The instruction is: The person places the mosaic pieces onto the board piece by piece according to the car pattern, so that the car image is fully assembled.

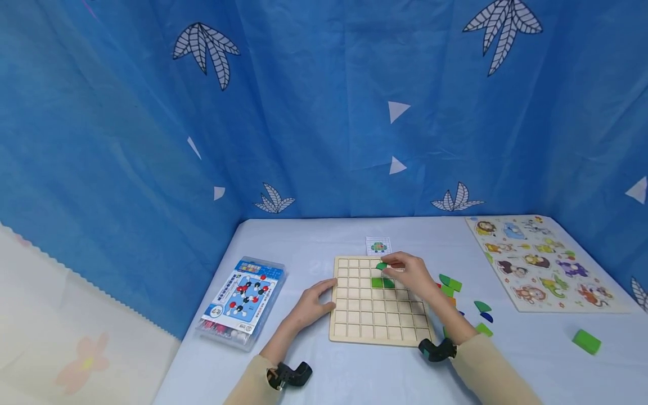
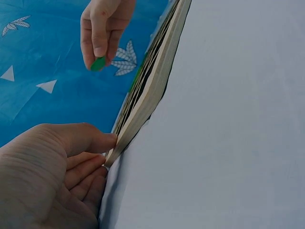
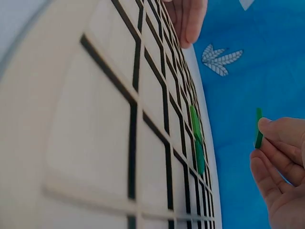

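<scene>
A square wooden grid board (image 1: 354, 333) lies on the white table in front of the person. At its left edge the left hand (image 1: 310, 304) rests with thumb and fingertips against the wooden rim, fingers fairly straight in the left wrist view. Above the far part of the grid the right hand (image 1: 411, 274) pinches a dark green curved block (image 3: 259, 130) between thumb and fingers, held clear of the board in the right wrist view. Just below it in the head view, a light green block (image 1: 377, 282) and a dark green rounded block (image 1: 388, 284) sit side by side in grid cells.
A small pattern card (image 1: 378, 245) lies behind the board. Loose coloured blocks (image 1: 482, 306) are scattered to the right, partly behind the right forearm, with a green block (image 1: 587, 341) farther out. A boxed molecule kit (image 1: 243, 301) stands left; an animal puzzle board (image 1: 547, 264) lies far right.
</scene>
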The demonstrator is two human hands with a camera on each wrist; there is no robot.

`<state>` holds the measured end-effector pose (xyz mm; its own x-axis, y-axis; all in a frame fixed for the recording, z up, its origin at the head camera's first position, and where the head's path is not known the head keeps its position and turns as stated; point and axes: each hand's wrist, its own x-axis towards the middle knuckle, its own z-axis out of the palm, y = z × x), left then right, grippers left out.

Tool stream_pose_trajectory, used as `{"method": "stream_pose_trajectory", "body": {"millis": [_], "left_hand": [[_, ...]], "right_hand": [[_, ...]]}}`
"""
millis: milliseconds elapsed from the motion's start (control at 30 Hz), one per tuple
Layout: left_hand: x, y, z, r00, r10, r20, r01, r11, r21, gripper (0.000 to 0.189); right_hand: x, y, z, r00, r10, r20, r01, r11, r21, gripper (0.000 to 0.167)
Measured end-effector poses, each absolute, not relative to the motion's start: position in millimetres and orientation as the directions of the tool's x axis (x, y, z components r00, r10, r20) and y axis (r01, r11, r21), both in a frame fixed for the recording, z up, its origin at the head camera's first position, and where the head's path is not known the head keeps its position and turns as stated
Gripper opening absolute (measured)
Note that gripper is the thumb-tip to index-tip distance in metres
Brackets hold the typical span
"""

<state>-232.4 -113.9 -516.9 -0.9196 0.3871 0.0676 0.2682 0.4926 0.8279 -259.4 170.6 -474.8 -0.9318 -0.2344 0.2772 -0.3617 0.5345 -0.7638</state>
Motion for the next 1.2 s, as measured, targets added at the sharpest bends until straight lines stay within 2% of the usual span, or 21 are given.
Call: {"method": "stream_pose_trajectory", "body": {"millis": [367,667,867,1200], "left_hand": [[-232,-113,-515,-0.917,0.390,0.078,0.284,0.504,0.816,0.057],[-231,-113,-515,-0.919,0.388,0.074,0.277,0.502,0.819,0.057],[-232,-113,-516,-0.921,0.384,0.068,0.268,0.497,0.825,0.057],[-232,-114,-516,-0.921,0.382,0.070,0.269,0.496,0.825,0.057]], "right_hand": [[-258,142,-488,-0.927,-0.288,0.241,-0.364,0.530,-0.766,0.028],[-261,139,-503,-0.916,-0.314,0.252,-0.393,0.569,-0.722,0.027],[-262,139,-507,-0.886,-0.366,0.286,-0.458,0.583,-0.672,0.026],[-262,137,-508,-0.869,-0.399,0.292,-0.491,0.623,-0.608,0.028]]}}
